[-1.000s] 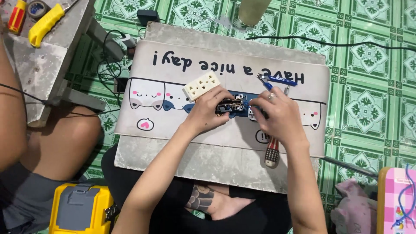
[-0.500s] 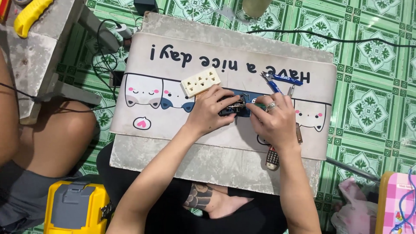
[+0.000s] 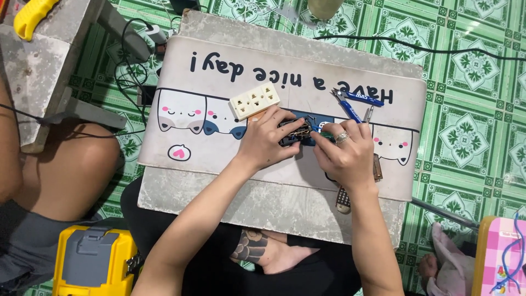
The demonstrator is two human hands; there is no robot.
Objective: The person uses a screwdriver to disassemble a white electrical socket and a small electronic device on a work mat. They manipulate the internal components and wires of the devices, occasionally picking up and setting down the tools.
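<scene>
1. Since a moment earlier, the left hand (image 3: 268,143) and right hand (image 3: 344,156) had barely shifted; both remained on the small dark part (image 3: 296,133), so the work looked mid-step.
2. The left grip pinched the part's near-left end; the right grip's fingers pressed together at its other end, what they pinched hidden.
3. The part lay on the tabletop mat (image 3: 219,148) between both grips, long axis running left to right.
4. A cream socket strip (image 3: 254,101) lay just beyond the left grip; blue pliers (image 3: 356,104) beyond the right.

Right of the tabletop (image 3: 230,205), low at its corner, stands a pink box (image 3: 501,257) with yellow edge
</scene>
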